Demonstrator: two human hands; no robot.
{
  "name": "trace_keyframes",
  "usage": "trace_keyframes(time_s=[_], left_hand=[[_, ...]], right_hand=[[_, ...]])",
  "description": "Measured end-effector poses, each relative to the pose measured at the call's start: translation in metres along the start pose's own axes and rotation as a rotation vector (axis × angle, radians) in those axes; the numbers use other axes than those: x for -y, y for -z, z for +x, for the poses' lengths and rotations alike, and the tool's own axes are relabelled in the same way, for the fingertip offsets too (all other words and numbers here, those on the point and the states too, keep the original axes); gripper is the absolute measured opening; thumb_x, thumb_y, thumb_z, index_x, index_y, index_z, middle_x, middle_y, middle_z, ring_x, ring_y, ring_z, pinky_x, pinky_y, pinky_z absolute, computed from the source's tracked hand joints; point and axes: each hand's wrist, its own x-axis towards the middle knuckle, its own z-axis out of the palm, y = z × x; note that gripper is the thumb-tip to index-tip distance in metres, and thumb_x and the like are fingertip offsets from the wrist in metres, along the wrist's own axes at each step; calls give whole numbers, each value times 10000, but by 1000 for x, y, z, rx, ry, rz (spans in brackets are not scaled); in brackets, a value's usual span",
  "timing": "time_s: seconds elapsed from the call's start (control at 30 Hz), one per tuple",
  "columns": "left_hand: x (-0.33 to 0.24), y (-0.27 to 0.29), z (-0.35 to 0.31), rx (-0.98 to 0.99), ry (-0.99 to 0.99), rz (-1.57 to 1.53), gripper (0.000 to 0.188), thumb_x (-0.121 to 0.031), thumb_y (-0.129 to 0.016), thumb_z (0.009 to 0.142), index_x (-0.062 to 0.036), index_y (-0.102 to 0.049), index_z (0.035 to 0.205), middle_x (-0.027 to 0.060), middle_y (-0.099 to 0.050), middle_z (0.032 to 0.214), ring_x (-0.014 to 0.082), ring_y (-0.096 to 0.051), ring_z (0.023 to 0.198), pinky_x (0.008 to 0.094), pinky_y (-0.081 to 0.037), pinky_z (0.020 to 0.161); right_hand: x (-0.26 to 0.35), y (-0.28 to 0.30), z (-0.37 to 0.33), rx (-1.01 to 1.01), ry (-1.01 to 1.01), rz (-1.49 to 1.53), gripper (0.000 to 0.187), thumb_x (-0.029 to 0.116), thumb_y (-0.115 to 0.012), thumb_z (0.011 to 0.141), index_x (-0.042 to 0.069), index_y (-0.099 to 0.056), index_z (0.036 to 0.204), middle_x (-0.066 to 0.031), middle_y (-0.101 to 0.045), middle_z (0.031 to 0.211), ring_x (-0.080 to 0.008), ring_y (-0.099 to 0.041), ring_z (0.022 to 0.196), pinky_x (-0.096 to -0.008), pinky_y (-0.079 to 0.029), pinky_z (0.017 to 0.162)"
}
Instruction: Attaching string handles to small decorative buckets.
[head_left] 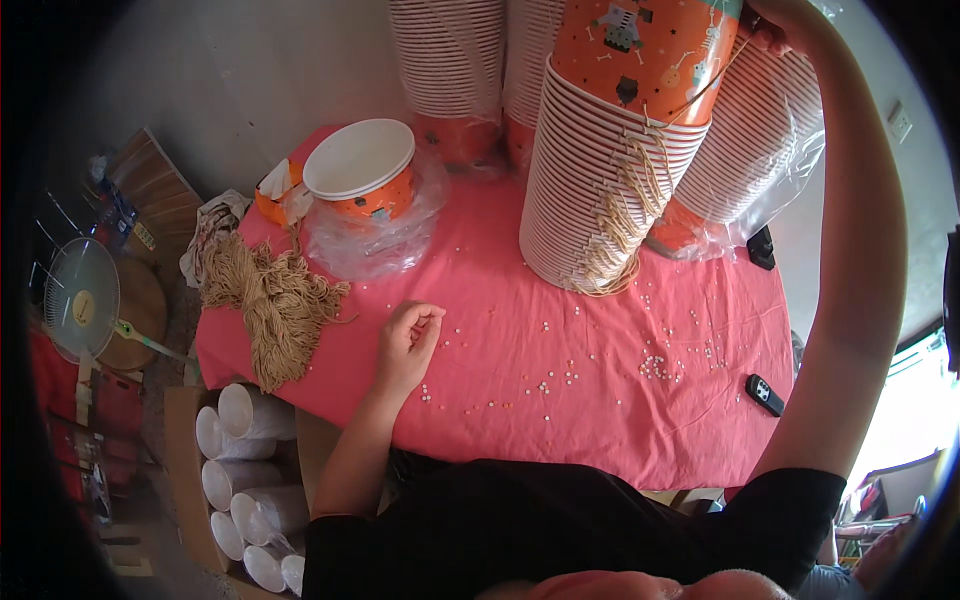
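Partly cropped right hand [770, 32], grip closed round cord [716, 78]; left hand [408, 340] curled closed, palm obscured.

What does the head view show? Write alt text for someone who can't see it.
A person's right hand is raised beside the top of a tall stack of white-rimmed orange buckets on a pink-covered table, a tan cord slanting up toward it. The left hand, loosely curled, is near a bundle of tan cords.
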Motion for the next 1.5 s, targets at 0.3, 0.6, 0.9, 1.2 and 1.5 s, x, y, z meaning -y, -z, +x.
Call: trace_keyframes(time_s=[0.3, 0.6, 0.9, 1.2, 1.5], left_hand=[[-5, 4, -1, 0, -23, 109, 57, -20, -637, 916, -12, -654, 970, 67, -648, 863, 142, -626, 728, 268, -494, 632], [-5, 5, -2, 20, -63, 138, 66, -20, -636, 911, -15, -654, 974, 69, -645, 863, 146, -619, 715, 271, -487, 610], [-6, 3, -1, 27, -84, 171, 74, -26, -637, 910, -16, -653, 982, 66, -642, 858, 137, -606, 694, 263, -474, 585], [-9, 3, -1, 39, -99, 186, 73, -25, -641, 906, -16, -653, 978, 70, -640, 848, 141, -594, 672, 266, -467, 573], [-12, 1, -1, 43, -93, 171, 62, -13, -638, 907, -19, -651, 968, 69, -641, 847, 143, -593, 664, 263, -462, 569]], right_hand=[[2, -11, -21, 62, 50, 215, 246, 131, -502, 892, 19, -625, 711, -84, -557, 592, -181, -513, 464, -335, -411, 419], [-43, 5, 31, 724, 900, 861, 543, 468, -491, 993, -34, -694, 963, -182, -682, 830, -260, -653, 656, -400, -547, 586], [40, -45, -74, -283, 533, -37, 702, 585, -358, 1028, -16, -689, 1178, -249, -689, 1125, -358, -651, 1087, -492, -497, 966], [32, -68, -76, -411, 529, 38, 701, 578, -380, 1027, -9, -757, 961, -155, -709, 804, -249, -669, 750, -400, -540, 724], [33, -70, -79, -460, 518, 31, 679, 568, -400, 1020, -3, -761, 953, -155, -720, 823, -241, -683, 762, -407, -548, 738]])
